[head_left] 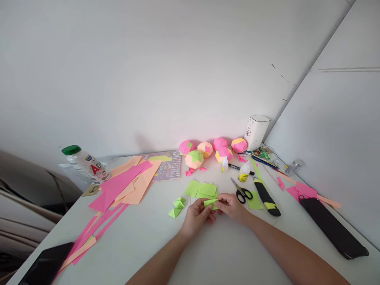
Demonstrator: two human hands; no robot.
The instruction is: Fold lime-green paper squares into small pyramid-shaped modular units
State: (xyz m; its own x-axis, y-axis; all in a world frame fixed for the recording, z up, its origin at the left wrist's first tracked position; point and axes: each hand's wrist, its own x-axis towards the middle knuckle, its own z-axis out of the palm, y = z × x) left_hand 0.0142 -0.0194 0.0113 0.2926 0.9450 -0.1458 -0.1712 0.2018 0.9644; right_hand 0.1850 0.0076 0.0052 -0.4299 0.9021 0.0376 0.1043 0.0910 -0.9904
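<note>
Pale wall (190, 79) fills 12 o'clock behind the white worktop (225, 253); taking the small green paper piece (210, 203) as my clock's centre, I have it just above the near half of that surface, between both hands. With the left hand (196, 214) I pinch its left end, thumb against fingers; with the right hand (232, 206) I grip its right end the same way. Flat green squares (207, 190) lie near at 12 o'clock; folded green pieces (179, 204) sit at 9; scissors (241, 192) rest at 2, and a black-and-yellow cutter (265, 197) at 3. Farther out, from 11 to 1 o'clock, I see faceted paper balls (194, 159); a glue bottle (244, 174) stands between 1 and 2; pink and peach sheets (118, 190) overlap between 9 and 10.
</note>
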